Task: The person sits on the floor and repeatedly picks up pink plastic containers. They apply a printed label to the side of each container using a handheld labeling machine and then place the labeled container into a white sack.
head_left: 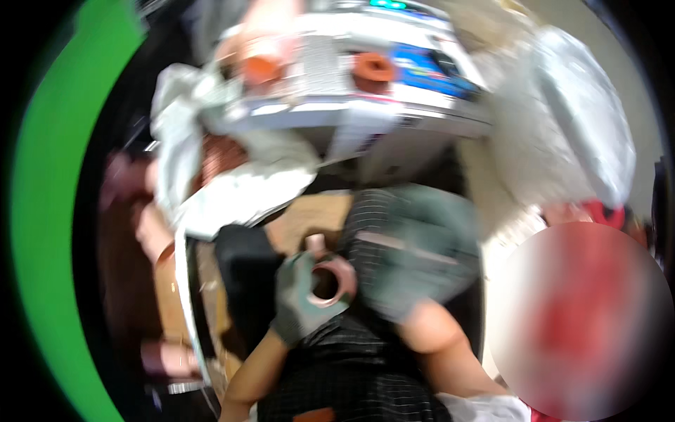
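The left grip (297, 299), gloved in grey-green, is closed about the wall of a pinkish, copper-toned ring (345, 280), held above the lap with its dark bore facing up toward the viewer. A short pinkish stub (316, 245) stands just above the ring; whether it is part of the same piece cannot be told. The right grip (429, 246), likewise gloved, lies to the right and slightly farther forward, apart from the ring; it is too smeared to tell whether its fingers are spread or pinching anything.

For sound handling, the ring is best kept by its outer wall, fingers clear of the bore, and steadied over the lap so that the opening can be inspected; the right grip should approach from the free right side.

Beyond the knees, clad in dark checked cloth (358, 397), lies brown cardboard (320, 214). Ahead and to the left, an open white sack (235, 200) contains reddish-brown pieces (221, 156); its loose rim stands between the left grip and the white table (450, 112). On the table are an orange-brown ring (365, 82), a blue packet (425, 67) and, at the far left, another person's forearm (271, 21) beside an orange round piece (261, 68), which would obstruct reaching there. A bulky translucent bag (569, 119) limits room at the right.
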The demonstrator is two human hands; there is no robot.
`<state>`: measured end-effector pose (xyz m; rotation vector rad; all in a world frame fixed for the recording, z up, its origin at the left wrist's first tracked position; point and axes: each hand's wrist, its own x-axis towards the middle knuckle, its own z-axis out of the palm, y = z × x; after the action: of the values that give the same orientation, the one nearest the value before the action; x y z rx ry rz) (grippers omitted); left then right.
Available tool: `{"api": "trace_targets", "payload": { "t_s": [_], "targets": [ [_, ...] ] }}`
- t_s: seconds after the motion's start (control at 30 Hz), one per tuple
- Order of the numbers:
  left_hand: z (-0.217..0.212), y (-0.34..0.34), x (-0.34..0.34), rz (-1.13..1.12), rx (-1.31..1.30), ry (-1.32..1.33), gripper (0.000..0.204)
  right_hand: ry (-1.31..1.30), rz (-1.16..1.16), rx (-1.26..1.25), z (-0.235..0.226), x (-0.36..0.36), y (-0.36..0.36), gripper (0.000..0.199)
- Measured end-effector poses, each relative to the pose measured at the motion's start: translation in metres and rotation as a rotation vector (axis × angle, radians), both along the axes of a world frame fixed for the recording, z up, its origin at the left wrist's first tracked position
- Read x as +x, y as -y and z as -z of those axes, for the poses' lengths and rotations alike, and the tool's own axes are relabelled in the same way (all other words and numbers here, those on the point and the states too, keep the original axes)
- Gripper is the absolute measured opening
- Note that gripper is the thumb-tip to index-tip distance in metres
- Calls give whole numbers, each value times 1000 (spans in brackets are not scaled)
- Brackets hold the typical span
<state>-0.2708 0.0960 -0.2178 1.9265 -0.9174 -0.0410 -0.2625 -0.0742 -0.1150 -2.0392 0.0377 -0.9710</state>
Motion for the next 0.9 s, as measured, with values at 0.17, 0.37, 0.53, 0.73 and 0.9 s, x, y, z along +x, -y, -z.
{"api": "trace_targets", "payload": {
  "t_s": [0.17,0.37,0.53,0.73,0.9],
  "targets": [
    [9,7,11,131,59,26,59,-172,-63,-8,-8,82,-19,74],
    [-7,11,10,171,-37,-265,79,-55,82,-68,53,-44,74,17],
    [-1,6,25,252,71,-135,83,-264,919,330,104,-224,185,21],
    [-6,22,20,168,19,-84,65,-782,1319,3,166,-352,303,28],
    [-3,10,16,119,67,137,109,-230,794,311,148,-249,222,21]
  ]
}}
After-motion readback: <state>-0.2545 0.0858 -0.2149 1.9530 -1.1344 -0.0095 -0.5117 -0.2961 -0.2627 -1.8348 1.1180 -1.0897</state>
